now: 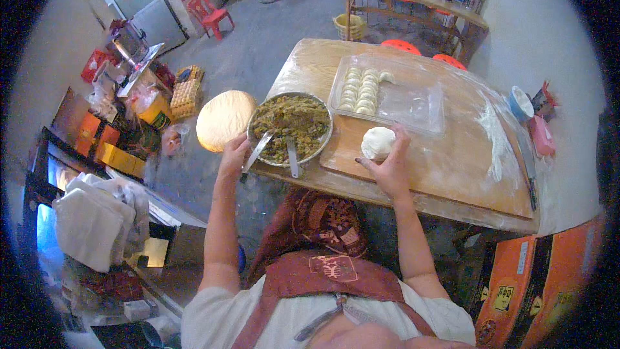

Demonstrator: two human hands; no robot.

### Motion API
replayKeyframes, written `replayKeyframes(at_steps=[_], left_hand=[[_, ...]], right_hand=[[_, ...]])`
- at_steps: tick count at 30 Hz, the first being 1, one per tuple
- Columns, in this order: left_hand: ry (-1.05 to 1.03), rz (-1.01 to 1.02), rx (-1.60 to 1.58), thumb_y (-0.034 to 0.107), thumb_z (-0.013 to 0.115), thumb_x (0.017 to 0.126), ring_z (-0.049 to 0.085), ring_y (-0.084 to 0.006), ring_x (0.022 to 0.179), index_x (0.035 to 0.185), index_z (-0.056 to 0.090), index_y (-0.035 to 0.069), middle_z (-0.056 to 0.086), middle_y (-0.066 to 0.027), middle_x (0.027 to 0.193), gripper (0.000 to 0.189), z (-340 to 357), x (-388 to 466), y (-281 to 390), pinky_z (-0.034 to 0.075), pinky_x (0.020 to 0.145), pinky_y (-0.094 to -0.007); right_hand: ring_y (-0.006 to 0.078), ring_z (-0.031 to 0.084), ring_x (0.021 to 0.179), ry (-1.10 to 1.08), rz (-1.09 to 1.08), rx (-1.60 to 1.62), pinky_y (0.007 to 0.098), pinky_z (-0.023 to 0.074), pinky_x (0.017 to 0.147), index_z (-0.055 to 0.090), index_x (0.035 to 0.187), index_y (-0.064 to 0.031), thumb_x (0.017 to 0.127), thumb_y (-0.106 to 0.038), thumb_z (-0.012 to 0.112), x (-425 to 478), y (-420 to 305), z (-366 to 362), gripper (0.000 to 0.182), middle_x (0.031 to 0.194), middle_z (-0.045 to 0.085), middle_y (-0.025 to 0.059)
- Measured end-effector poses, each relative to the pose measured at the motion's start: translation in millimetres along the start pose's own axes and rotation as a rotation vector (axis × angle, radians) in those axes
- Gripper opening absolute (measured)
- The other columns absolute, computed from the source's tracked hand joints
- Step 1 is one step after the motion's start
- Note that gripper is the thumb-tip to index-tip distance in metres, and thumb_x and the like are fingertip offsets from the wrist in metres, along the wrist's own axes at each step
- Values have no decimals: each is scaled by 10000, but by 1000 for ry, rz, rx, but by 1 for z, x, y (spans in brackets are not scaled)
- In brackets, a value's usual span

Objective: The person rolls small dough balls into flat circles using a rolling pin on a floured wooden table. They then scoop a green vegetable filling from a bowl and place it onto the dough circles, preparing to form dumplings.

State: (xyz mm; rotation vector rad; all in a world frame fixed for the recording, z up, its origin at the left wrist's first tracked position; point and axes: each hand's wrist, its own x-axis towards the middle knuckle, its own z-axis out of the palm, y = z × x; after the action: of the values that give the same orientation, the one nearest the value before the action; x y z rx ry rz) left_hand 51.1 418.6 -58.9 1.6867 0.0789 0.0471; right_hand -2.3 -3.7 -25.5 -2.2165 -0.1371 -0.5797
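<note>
My right hand (391,165) holds a stack of round white dough wrappers (378,143) by its edges, at the left end of a floured wooden board (450,174). At the left rim of a metal bowl of chopped filling (290,121) is my left hand (236,155), near the handle end of a metal spatula (260,148); whether its fingers grip it is unclear. A second flat metal utensil (292,159) leans over the bowl's near rim. Behind the board, a clear plastic tray (411,102) holds rows of folded dumplings (359,91) on its left side.
A round, cloth-like pale cover (226,120) lies left of the bowl. A long knife (526,165) rests by the board's right edge, near a blue-and-white bowl (521,103) and a pink packet (541,135). Loose flour (495,140) lies on the board. Plastic bags (97,223) are stacked at left.
</note>
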Motion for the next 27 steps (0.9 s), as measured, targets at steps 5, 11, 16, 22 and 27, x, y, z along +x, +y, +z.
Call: replayKeyframes(at_steps=[5, 11, 16, 22, 27], left_hand=[[-19, -21, -172, 138, 520, 1015, 593, -69, 786, 1298, 614, -32, 670, -9, 985, 343, 2, 6, -16, 486, 699, -236], [-3, -33, -211, 151, 518, 1029, 603, -101, 865, 1337, 586, -28, 660, -19, 1039, 363, 11, 10, -24, 493, 761, -258], [44, 69, -87, 153, 531, 1024, 493, -42, 660, 1271, 639, 12, 557, 72, 772, 304, -10, 15, -35, 404, 586, -226], [90, 59, -144, 162, 532, 1017, 444, -34, 598, 1190, 681, 31, 484, 92, 694, 263, 6, 10, -31, 354, 543, -220], [78, 55, -9, 192, 525, 1032, 480, -38, 639, 1303, 632, -1, 542, 81, 745, 349, -3, 9, -33, 392, 580, -223]], right_hand=[[434, 263, 1442, 9, 10, 99, 527, 251, 1200, 199, 1508, -37, 660, -396, 924, 2, 1, 1, 1172, 1532, 262, 244], [449, 277, 1435, 37, -33, 47, 545, 285, 1184, 220, 1511, -73, 656, -364, 928, -1, 2, -5, 1147, 1525, 256, 246], [442, 263, 1443, 36, -86, 66, 550, 262, 1196, 224, 1520, -88, 651, -293, 926, 0, -1, 6, 1135, 1536, 260, 239], [420, 272, 1437, 53, -122, 36, 522, 252, 1201, 265, 1499, -87, 660, -222, 911, -3, 10, 10, 1067, 1531, 280, 224], [432, 306, 1424, 40, -98, -14, 512, 277, 1190, 286, 1487, -83, 670, -219, 908, 0, 6, 4, 1035, 1531, 307, 227]])
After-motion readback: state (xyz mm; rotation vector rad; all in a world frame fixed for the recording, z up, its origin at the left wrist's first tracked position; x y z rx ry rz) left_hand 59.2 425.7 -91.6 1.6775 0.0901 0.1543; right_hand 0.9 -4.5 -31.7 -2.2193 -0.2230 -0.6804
